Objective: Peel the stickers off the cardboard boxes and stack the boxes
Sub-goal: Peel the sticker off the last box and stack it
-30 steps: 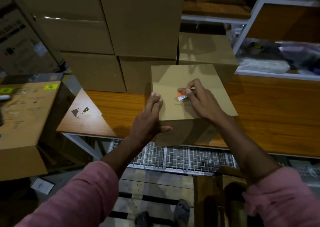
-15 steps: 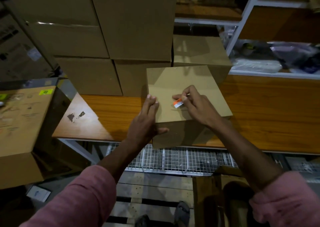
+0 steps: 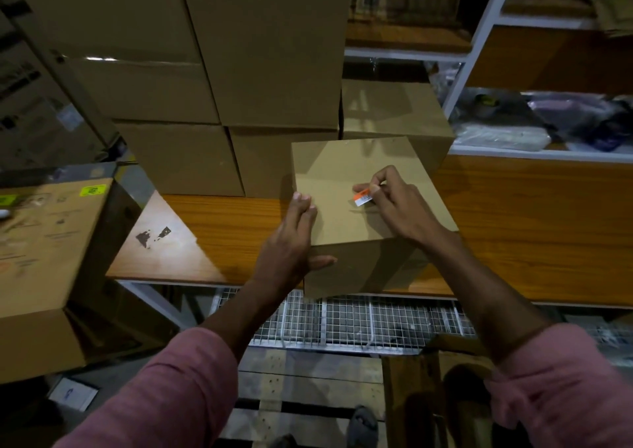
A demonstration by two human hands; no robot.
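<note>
Right hand (image 3: 399, 208) is on top of the small cardboard box (image 3: 346, 218), thumb and forefinger pinching the orange-and-white sticker (image 3: 362, 197), one end lifted off the cardboard. Left hand (image 3: 291, 245) braces the box's left side, fingers straight and flat over its top edge, thumb spread along the front face. The box sits at the front edge of the wooden counter (image 3: 531, 235), slightly overhanging it. Behind it, toward the counter's back left, stands a stack of larger boxes (image 3: 239, 70) (plain brown, no stickers visible from here).
</note>
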